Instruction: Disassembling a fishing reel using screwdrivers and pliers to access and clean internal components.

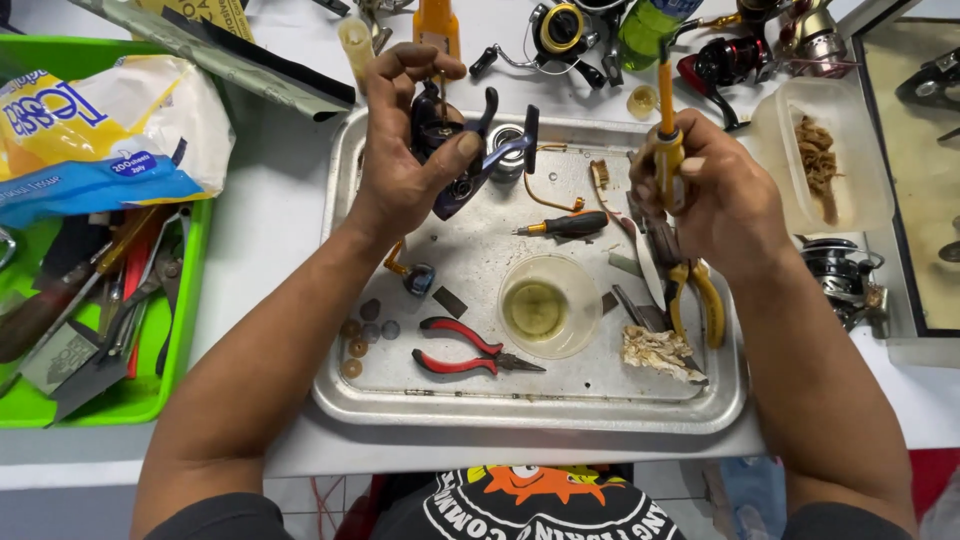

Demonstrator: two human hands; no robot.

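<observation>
A steel tray (400, 395) lies on the tabletop (270, 220) under both hands; the left hand (405, 165) is closed round a dark reel (455, 135) above it; the right hand (715, 195), fisted, grips a yellow screwdriver (667, 120) upright; red pliers (470, 350) lie below the left hand.

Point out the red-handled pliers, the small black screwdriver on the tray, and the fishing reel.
red-handled pliers (470, 350): head view, on the pivot end of the handles.
small black screwdriver (575, 224): head view, on its handle.
fishing reel (450, 150): head view, on its dark body.
</observation>
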